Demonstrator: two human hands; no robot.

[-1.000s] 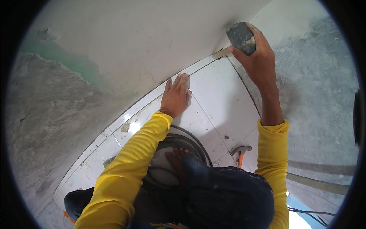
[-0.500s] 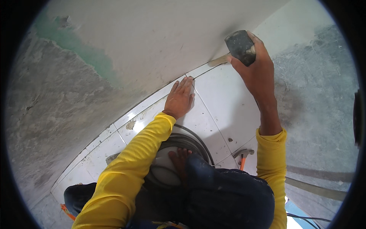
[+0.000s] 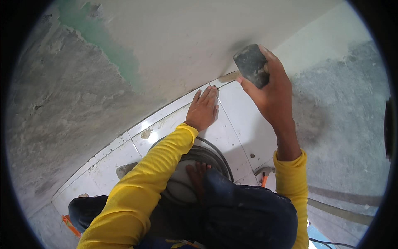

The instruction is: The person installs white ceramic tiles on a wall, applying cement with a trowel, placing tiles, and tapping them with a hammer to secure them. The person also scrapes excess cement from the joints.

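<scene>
My right hand (image 3: 271, 85) grips a mallet by its black head (image 3: 251, 65), fingers and thumb around the block. The mallet's pale wooden handle (image 3: 229, 77) points away from me, low along the wall's foot; whether it touches the tile I cannot tell. To its left, my left hand (image 3: 203, 111) lies flat on the white floor tiles (image 3: 248, 106), fingers stretched toward a joint beside the narrow edge strip (image 3: 145, 124). That hand holds nothing.
A bare foot (image 3: 198, 172) rests by a coil of dark hose (image 3: 213, 154). Close to my right knee lies a hammer (image 3: 264, 176) with an orange handle. A plastered wall (image 3: 174, 50) runs along the tiles, and a rough grey wall (image 3: 340, 112) stands at right.
My right hand and the mallet have come slightly down and left, nearer my left hand. The view has shifted a little; my left hand stays flat on the tiles.
</scene>
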